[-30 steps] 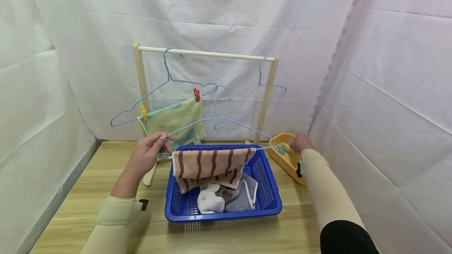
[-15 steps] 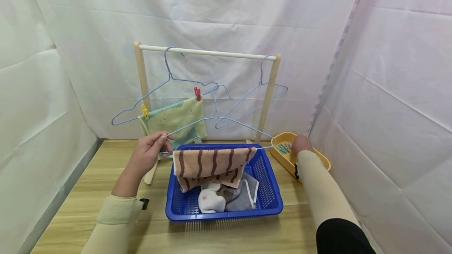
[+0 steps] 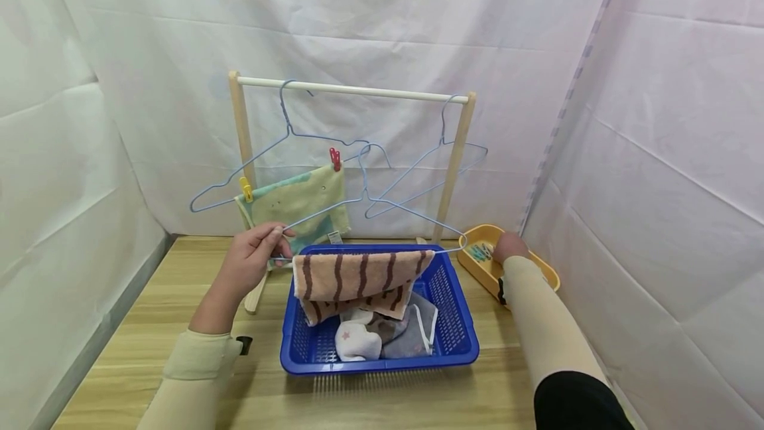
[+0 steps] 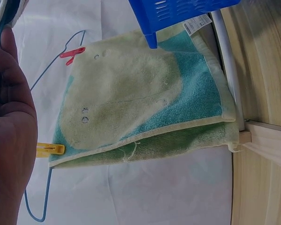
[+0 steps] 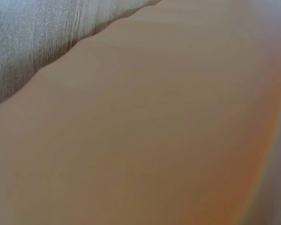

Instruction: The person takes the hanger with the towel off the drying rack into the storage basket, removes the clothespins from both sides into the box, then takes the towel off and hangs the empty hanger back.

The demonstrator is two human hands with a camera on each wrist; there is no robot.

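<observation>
My left hand (image 3: 249, 259) pinches the left end of a blue wire clothes hanger (image 3: 322, 213). Over the hanger's lower bar drapes a brown-striped towel (image 3: 358, 277), hanging above the blue basket (image 3: 382, 368). At the right, my right hand (image 3: 510, 247) reaches into a yellow tray (image 3: 546, 271) beside several clothespins (image 3: 479, 252). Its fingers are hidden behind the hand, so I cannot tell what they hold. The left wrist view has the left hand (image 4: 9, 126) at its left edge, along the hanger wire. A blurred close surface fills most of the right wrist view.
A wooden rack with a white rod (image 3: 358, 90) stands behind the basket. From it hang a hanger with a green towel (image 3: 298, 201), held by yellow (image 3: 245, 189) and red (image 3: 335, 158) clothespins, and a bare hanger (image 3: 412, 168). White and grey cloths (image 3: 358, 342) lie in the basket.
The right hand has shifted slightly within the yellow tray, and more of the tray's right end shows. The left hand, hanger and striped towel stay essentially in place.
</observation>
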